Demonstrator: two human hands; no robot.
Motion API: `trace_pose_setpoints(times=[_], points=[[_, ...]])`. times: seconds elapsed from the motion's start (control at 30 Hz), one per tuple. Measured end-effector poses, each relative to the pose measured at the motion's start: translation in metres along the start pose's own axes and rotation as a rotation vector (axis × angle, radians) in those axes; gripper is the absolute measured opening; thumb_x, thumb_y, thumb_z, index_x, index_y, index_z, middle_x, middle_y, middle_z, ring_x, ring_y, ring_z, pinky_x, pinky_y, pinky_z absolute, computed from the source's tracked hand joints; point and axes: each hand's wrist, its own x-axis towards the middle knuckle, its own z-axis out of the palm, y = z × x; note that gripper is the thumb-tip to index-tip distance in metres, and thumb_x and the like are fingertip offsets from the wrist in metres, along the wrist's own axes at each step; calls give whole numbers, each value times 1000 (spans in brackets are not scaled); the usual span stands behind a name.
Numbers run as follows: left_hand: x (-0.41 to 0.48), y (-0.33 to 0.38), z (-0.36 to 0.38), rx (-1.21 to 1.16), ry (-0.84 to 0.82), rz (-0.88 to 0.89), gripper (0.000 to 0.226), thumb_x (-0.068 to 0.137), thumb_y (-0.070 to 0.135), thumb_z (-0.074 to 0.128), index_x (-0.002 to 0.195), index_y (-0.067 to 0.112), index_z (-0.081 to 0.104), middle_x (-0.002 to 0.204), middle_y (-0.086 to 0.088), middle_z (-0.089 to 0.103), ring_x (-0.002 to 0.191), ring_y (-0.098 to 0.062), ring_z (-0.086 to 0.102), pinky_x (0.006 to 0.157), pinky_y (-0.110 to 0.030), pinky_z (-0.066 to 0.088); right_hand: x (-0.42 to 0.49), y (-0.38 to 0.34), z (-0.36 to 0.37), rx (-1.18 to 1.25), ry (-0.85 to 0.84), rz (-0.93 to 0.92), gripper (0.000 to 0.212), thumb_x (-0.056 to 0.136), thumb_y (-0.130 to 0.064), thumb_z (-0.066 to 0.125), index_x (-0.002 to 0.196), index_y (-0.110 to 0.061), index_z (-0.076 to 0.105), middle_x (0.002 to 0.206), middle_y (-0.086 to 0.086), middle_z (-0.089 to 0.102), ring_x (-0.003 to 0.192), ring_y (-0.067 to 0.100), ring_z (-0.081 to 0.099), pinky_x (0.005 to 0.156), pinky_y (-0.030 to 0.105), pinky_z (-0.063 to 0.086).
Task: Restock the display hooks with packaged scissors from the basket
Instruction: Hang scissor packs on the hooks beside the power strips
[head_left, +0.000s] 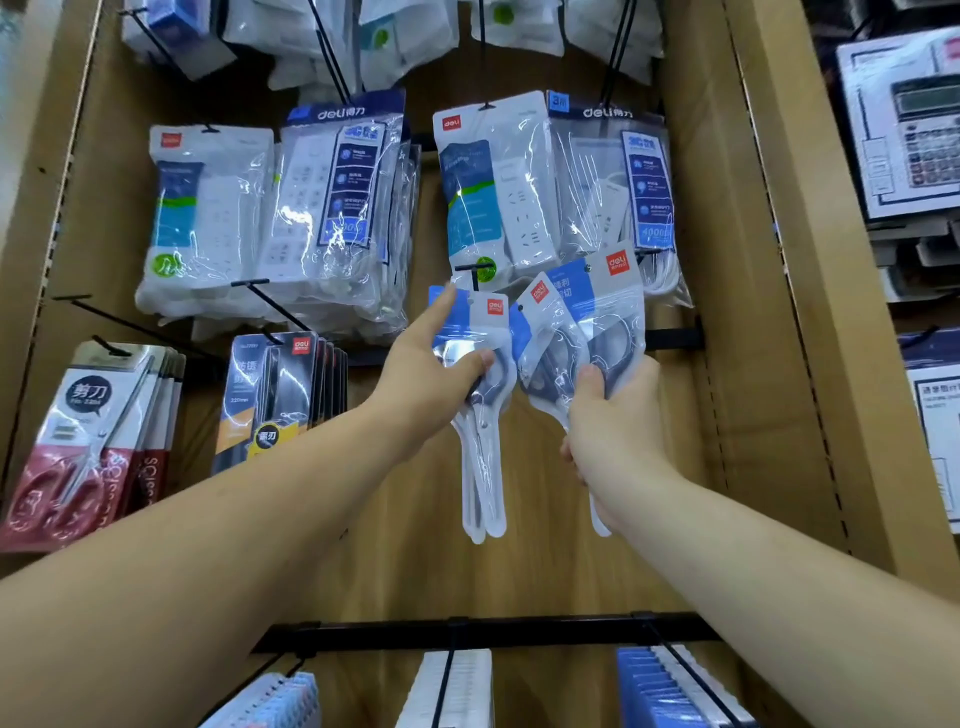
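Note:
My left hand (436, 374) grips a clear pack of grey-handled scissors (480, 415) with a blue and white header card, its index finger stretched up along the card. The top of that pack sits just below the tip of a black display hook (474, 270). My right hand (615, 415) holds two more scissors packs (582, 322) fanned out, just right of the first. The basket is not in view.
Packaged power strips (332, 218) hang on the hooks above. Red scissors packs (83, 441) and black scissors packs (280, 395) hang at the left. A black rail (519, 631) with notebooks on hooks runs below. Boxed calculators (904, 130) stand at the right.

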Motion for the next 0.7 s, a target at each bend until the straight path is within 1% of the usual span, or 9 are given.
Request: trace_pose_setpoints(times=[0.07, 0.13, 0.2, 0.3, 0.33, 0.37, 0.47, 0.57, 0.7], points=[[2, 2, 0, 24, -30, -6, 74, 99, 18, 73, 162, 32, 37, 147, 10, 58, 113, -9, 69, 85, -8, 55, 1, 2, -1, -8, -12, -2, 22, 111, -34, 45, 132, -30, 42, 119, 5, 67, 89, 25, 63, 63, 31, 43], [3, 7, 1, 35, -64, -17, 70, 101, 19, 69, 162, 29, 36, 139, 19, 51, 114, -3, 61, 76, 3, 48, 2, 5, -3, -13, -19, 2, 22, 111, -34, 44, 133, -30, 42, 119, 3, 66, 89, 24, 63, 63, 30, 43], [6, 10, 3, 54, -86, -24, 70, 103, 19, 66, 163, 30, 32, 134, 19, 49, 106, 7, 53, 63, 7, 39, 4, 7, -4, -11, -22, 6, 21, 111, -35, 44, 132, -31, 41, 118, 3, 66, 90, 23, 63, 63, 29, 43], [9, 9, 6, 91, -124, -21, 71, 105, 20, 63, 165, 33, 27, 155, 12, 43, 106, 7, 50, 56, 6, 37, 6, 9, -5, -9, -25, 16, 20, 111, -35, 44, 131, -32, 42, 118, 3, 67, 88, 23, 62, 62, 28, 43], [10, 9, 7, 101, -138, -25, 71, 106, 20, 61, 165, 33, 25, 157, 10, 40, 106, 6, 50, 55, 6, 37, 6, 10, -5, -8, -23, 20, 20, 111, -36, 44, 130, -32, 42, 118, 2, 67, 88, 23, 62, 62, 28, 43], [10, 10, 7, 107, -148, -27, 71, 106, 20, 60, 165, 33, 23, 156, 10, 40, 104, 5, 50, 54, 6, 37, 6, 10, -5, -7, -24, 22, 19, 111, -36, 45, 130, -32, 42, 118, 2, 67, 88, 23, 63, 62, 28, 43], [13, 9, 8, 128, -152, -35, 70, 107, 19, 59, 166, 31, 23, 140, 16, 42, 87, 7, 53, 52, 3, 39, 5, 12, -6, -3, -28, 26, 19, 111, -36, 45, 129, -33, 42, 118, 1, 66, 91, 23, 64, 65, 32, 45], [13, 5, 7, 131, -146, -40, 71, 106, 22, 59, 166, 33, 23, 146, 15, 43, 104, 5, 53, 55, 5, 39, 3, 14, -7, -2, -33, 22, 18, 111, -37, 45, 128, -36, 42, 117, 0, 67, 93, 23, 66, 72, 35, 48], [9, -2, 6, 132, -128, -27, 69, 106, 19, 59, 164, 34, 26, 118, 32, 53, 91, 21, 59, 61, 5, 41, -1, 19, -8, 6, -36, 13, 18, 110, -36, 46, 128, -37, 43, 116, -1, 67, 93, 24, 67, 71, 35, 47]])
